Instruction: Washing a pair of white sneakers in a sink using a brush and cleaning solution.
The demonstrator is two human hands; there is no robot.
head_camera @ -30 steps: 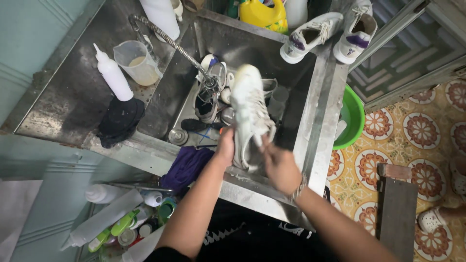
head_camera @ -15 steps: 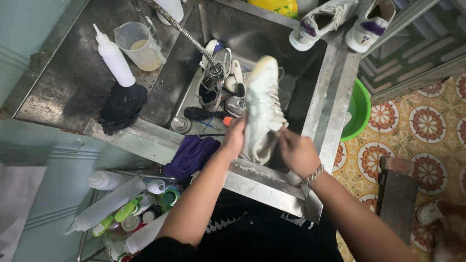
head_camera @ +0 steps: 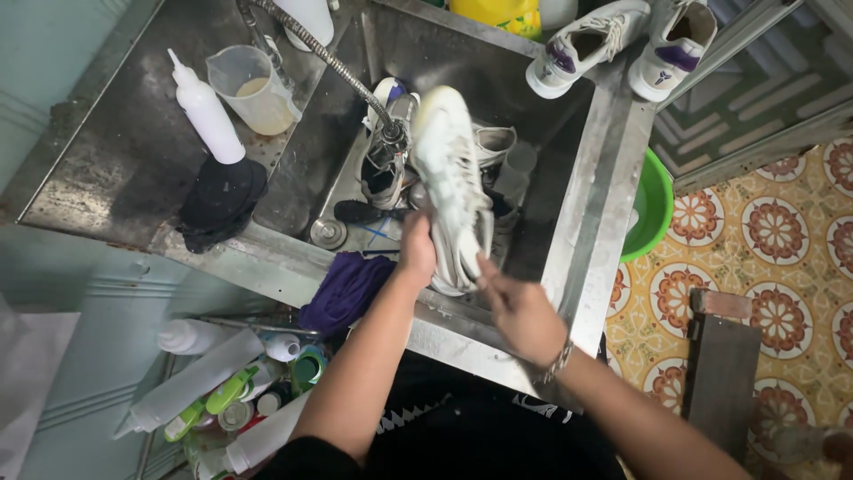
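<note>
- White sneaker (head_camera: 451, 187) is held over the steel sink (head_camera: 582, 231), its long axis running from near edge toward far edge.
- Left hand (head_camera: 416, 251) grips its heel end.
- Right hand (head_camera: 522, 311) pinches the same end from the right, equally near.

A single head-worn camera looks steeply down from above the person's own chest, facing forward over the near rim of a square stainless-steel sink (head_camera: 582, 222). It sits close: both forearms rise from the bottom edge of the picture toward the middle. The sink fills the centre, its steel draining board running off to the left edge. A patterned tile floor (head_camera: 782, 231) shows at right, far below. No second view shares the scene.
</note>
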